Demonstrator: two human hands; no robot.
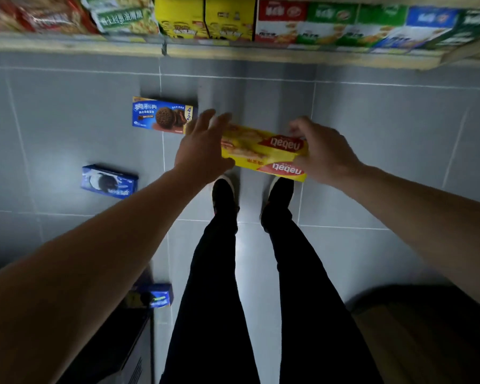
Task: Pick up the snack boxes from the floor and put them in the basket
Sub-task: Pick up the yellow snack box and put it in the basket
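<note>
Seen from my head camera, I hold a yellow Nabati box (263, 152) above the grey tiled floor (372, 151), just over my two dark shoes (224, 195). My right hand (323, 151) grips the box's right end, fingers curled round its far edge. My left hand (203, 146) is at the box's left end with fingers straight and spread; I cannot tell whether it presses the box or only hovers against it. Three more snack boxes lie on the floor to my left: a blue Oreo box (162, 115) just beyond my left hand, a second blue box (109, 182) nearer and further left, and a third blue box (154, 296) partly hidden under my left forearm. A dark round-rimmed container (427, 306) sits at lower right. A shelf (233, 52) of packaged snacks runs across the top.
</note>
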